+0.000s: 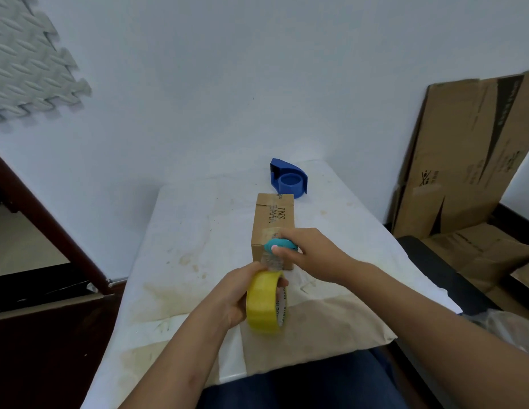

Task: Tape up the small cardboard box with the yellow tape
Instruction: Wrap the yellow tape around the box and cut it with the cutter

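Observation:
A small brown cardboard box [274,219] lies lengthwise on the white table [192,231]. My left hand [238,293] grips a roll of yellow tape [264,302] just in front of the box's near end. A strip of tape [272,261] runs from the roll up the box's near face. My right hand [304,252] holds a small teal tool [279,245] against the box's near top edge, on the strip.
A blue tape dispenser [289,178] stands behind the box near the wall. Brown paper [325,329] covers the table's near right part. Flattened cardboard boxes [464,160] lean against the wall at right. A dark wooden frame [44,219] is at left.

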`<state>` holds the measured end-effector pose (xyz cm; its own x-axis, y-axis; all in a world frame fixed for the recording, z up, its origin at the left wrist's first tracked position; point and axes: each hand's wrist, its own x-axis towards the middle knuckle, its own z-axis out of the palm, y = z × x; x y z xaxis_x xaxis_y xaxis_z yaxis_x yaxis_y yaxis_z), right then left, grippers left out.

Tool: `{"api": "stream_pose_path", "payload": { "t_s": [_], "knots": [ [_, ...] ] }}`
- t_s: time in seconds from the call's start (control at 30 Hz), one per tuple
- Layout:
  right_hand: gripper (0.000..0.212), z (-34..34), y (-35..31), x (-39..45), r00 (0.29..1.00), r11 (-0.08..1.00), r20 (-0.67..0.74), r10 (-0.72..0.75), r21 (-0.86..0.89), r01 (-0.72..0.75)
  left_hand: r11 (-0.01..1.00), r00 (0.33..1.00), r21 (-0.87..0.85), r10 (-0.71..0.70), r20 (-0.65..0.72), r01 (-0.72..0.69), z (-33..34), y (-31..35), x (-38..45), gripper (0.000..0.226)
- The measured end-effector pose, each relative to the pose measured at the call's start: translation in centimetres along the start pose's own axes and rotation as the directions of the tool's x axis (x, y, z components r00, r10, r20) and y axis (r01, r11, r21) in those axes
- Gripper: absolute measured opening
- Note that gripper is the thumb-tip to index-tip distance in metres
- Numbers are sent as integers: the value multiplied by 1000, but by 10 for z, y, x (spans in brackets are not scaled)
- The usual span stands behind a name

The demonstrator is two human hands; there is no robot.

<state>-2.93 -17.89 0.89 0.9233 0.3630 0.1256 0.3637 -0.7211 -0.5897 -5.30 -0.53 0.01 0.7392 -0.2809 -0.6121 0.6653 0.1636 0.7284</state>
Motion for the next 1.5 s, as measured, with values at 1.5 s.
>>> {"api": "stream_pose_path", "payload": {
  "t_s": [1.5],
  "knots": [
    [20,-7,-27,29,955,846,289,61,-523,104,992,996,104,77,-48,-72,-4,-3,1,26]
  ]
}}
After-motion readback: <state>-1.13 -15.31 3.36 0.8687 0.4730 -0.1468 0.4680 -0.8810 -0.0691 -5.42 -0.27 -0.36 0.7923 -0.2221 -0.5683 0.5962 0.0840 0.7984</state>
